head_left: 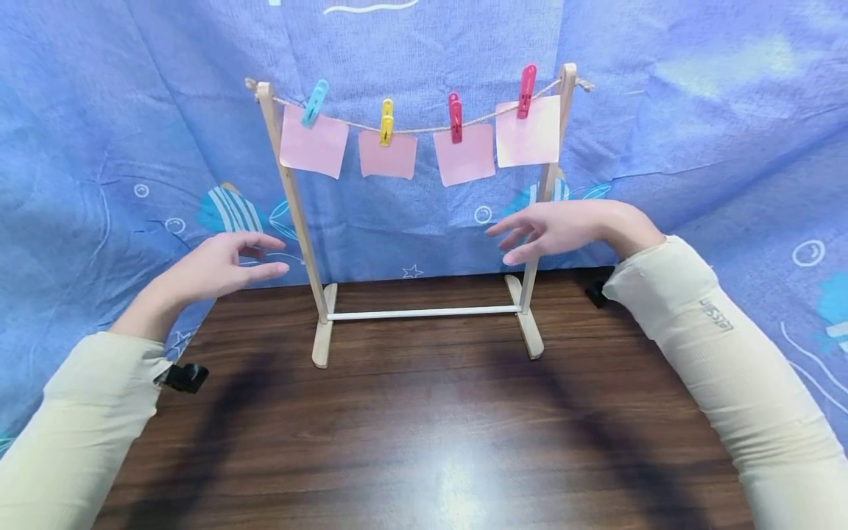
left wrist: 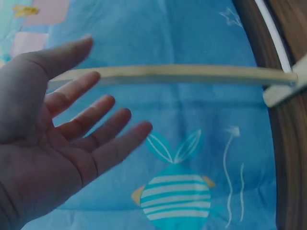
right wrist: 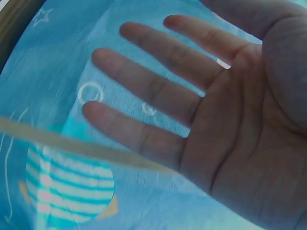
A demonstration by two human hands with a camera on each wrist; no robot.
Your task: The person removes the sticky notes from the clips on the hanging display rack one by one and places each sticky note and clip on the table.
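Observation:
A small wooden drying rack (head_left: 301,221) stands on the table, a twine line strung between its posts. From the line hang pink paper squares: one under a blue clothespin (head_left: 315,103), one under a yellow clothespin (head_left: 387,124), and two under red clothespins (head_left: 527,90). My left hand (head_left: 221,263) hovers left of the left post, fingers spread and holding nothing; its bare palm (left wrist: 53,139) shows in the left wrist view. In front of the right post hovers my right hand (head_left: 556,227), its fingers extended and nothing in its palm (right wrist: 230,124).
A dark wooden table (head_left: 397,427) lies below. Behind the rack hangs a blue cloth (head_left: 397,221) printed with fish and stars. A white crossbar (head_left: 424,313) joins the rack's feet near the tabletop. Black straps (head_left: 187,377) sit at the wrists.

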